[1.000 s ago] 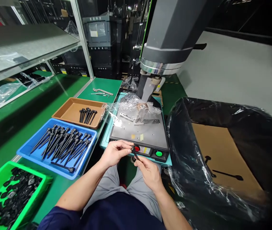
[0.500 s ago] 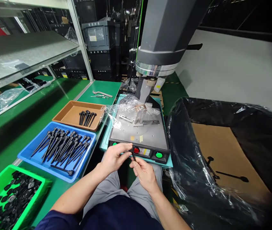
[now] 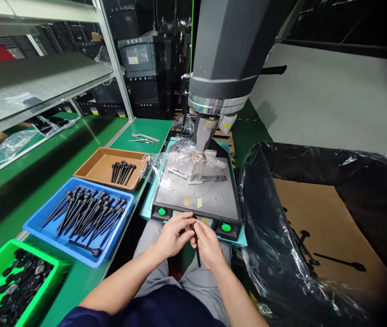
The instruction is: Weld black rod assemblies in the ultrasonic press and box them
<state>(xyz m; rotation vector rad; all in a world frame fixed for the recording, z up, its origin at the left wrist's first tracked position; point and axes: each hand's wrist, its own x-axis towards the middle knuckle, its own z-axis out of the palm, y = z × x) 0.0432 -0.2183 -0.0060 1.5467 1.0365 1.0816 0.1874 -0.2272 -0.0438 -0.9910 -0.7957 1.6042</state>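
In front of the machine's edge, my left hand (image 3: 176, 235) and my right hand (image 3: 209, 244) meet with fingertips together. Both are closed on a black knob-headed rod (image 3: 198, 258); its thin shaft points down below my right fingers, and its upper end is mostly hidden by the fingertips. To the left, many similar black rods lie in a blue tray (image 3: 48, 240). A brown tray (image 3: 89, 169) behind it holds several shorter-looking black rods. A green bin (image 3: 52, 284) nearest me contains small black caps.
A grey press-like machine (image 3: 225, 54) rises over a metal plate (image 3: 210, 200) with a clear fixture and plastic film. Green buttons (image 3: 226, 227) line its front. On the right, a black-lined box (image 3: 260, 218) holds several rods on cardboard. Wrenches (image 3: 146, 137) lie on the green bench.
Both hands have moved slightly down and right, and the fingers have shifted along the rod. Its shaft now hangs visibly below my right hand. The view has tilted slightly.
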